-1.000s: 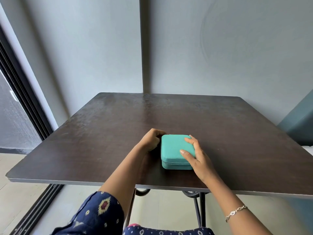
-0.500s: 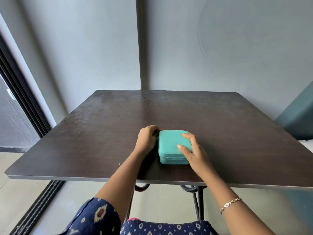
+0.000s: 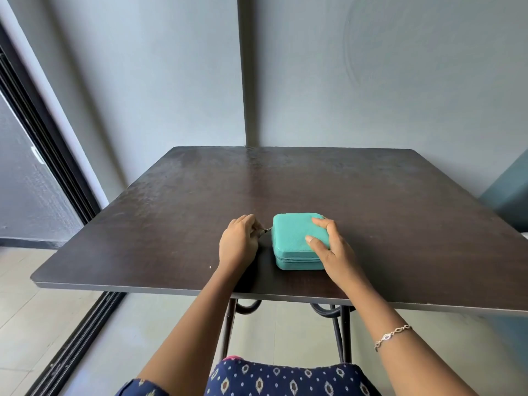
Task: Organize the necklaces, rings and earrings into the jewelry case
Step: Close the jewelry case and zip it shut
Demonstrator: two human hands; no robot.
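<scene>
Teal jewelry case [image 3: 294, 238] sat zipped shut on the dark wooden table [image 3: 371, 195], near the front edge, roughly centre and flat on its base. Zipper line ran around the front side, lid down.

Left hand [image 3: 238, 244] was just beside the case's left side, fingers curled in, fingertips pinching the small metal zipper pull [image 3: 267, 230], which stuck out from the case's far-left corner. Heel of that hand was low over the tabletop; contact could not be told.

Right hand [image 3: 331, 247] was on the case's right half, thumb and 1 finger bent on top of the lid, the other fingers curled over the right edge, holding the case down. Far fingertips were hidden behind the hand.

A thin silver bracelet [image 3: 393, 335] was on the right wrist. Navy patterned clothing [image 3: 285, 381] showed at the bottom of the view. Black metal table legs [image 3: 343, 332] were visible under the front edge. Grey wall [image 3: 371, 81] stood behind the table, a dark sliding door frame [image 3: 43, 144] at left, pale tiled floor [image 3: 34, 324] below.
</scene>
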